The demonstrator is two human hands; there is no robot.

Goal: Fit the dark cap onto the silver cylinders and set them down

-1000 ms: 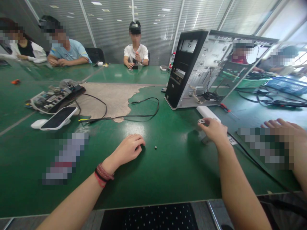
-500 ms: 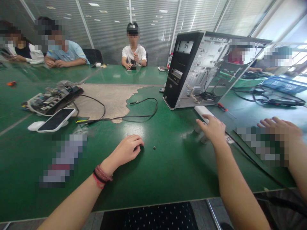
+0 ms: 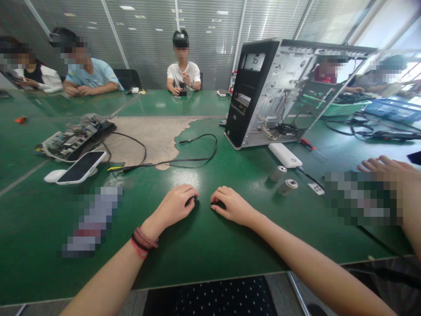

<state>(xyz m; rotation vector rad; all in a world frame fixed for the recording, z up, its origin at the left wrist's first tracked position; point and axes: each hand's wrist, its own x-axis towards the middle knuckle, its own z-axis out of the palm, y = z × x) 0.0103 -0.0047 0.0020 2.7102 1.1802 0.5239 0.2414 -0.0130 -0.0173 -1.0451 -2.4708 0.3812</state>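
- Resting, as it seems, on the tabletop (image 3: 204, 250), both of my hands face each other with a gap between them.
- My left hand (image 3: 176, 205) is curled to a narrow opening; it looks dark inside, and I cannot tell if it holds something or if this is only shadow.
- My right hand (image 3: 235, 207) is curled also, with thumb and fingers close together; whether a small thing is between them, I cannot tell.
- Clearly visible, and nearest to my right hand, are a front cylinder (image 3: 286, 188) and a rear cylinder (image 3: 276, 174), to its right and farther from me, well apart from my fingers.
- Both look metallic and seem to stand on end, just beside the white block (image 3: 285, 155) with its black cable (image 3: 311, 177).
- I judge them stiff and rather heavy for their size, not fragile in the body, but smooth, so they may slip or roll if tipped.
- For a sure hold, I would pinch the round side at middle height, thumb opposite two fingers, and leave the end faces free.
- A co-worker's hand (image 3: 384, 169) is farther right, apart from the cylinders.
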